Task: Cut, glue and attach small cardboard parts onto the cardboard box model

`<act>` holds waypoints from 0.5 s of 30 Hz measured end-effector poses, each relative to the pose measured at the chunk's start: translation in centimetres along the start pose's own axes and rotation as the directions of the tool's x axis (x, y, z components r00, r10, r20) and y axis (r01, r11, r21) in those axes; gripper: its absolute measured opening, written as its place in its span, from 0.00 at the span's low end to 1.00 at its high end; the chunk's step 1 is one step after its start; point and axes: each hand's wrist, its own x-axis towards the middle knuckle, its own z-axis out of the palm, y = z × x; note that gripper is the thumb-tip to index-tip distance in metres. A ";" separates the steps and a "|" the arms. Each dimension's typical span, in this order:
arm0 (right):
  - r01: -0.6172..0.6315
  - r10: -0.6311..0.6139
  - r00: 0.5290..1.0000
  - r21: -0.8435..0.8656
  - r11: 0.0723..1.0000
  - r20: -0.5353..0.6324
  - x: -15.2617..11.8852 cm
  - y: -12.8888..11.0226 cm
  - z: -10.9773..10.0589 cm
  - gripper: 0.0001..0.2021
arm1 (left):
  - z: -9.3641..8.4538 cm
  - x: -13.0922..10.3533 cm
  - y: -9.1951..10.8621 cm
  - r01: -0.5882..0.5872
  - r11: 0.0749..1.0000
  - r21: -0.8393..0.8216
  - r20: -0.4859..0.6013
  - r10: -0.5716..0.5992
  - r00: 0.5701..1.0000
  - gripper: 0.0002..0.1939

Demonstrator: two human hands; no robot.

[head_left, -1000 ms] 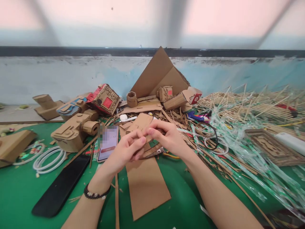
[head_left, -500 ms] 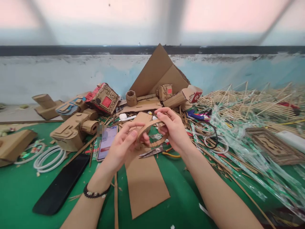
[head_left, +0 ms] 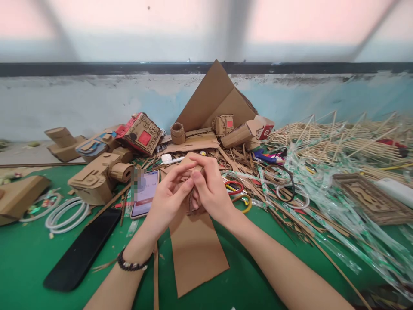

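Note:
Fingers of my left hand (head_left: 172,191) and my right hand (head_left: 209,185) are wrapped closely round a bent cardboard strip (head_left: 191,203), which is mostly hidden between them. Its lower edge shows beneath the fingers. Under and in front of the hands a flat cardboard sheet (head_left: 198,254) lies on the green table. Just right of my right hand are scissors with red and yellow handles (head_left: 247,202); their blades are hidden behind the hand.
To the left are a phone (head_left: 146,193), a black flat piece (head_left: 84,249), a white coil (head_left: 67,215) and a cardboard camera model (head_left: 93,178). Cardboard scraps, plastic strips (head_left: 322,232) and a wooden-stick structure (head_left: 335,137) lie right. A large cardboard sheet (head_left: 206,99) leans behind.
My right hand has moved left and down against my left hand. The curved strip, held stretched between both hands before, is now pressed together and mostly covered. The scissor handles are more visible.

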 end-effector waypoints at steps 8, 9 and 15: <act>0.221 -0.240 0.960 -0.135 0.966 -0.147 0.2 -1.2 -0.9 0.20 | 0.0 -0.5 -0.6 -0.115 0.985 0.129 -0.076 0.125 0.989 0.13; 0.205 -0.238 0.943 -0.156 0.966 -0.232 0.4 -1.2 -1.3 0.18 | 0.2 -0.7 -0.5 -0.112 0.984 0.140 -0.043 0.119 0.992 0.13; -0.047 0.010 0.873 -0.063 0.997 -0.487 1.6 -0.5 -2.8 0.19 | 1.7 -1.5 -0.5 0.007 0.987 0.160 0.115 -0.026 0.993 0.22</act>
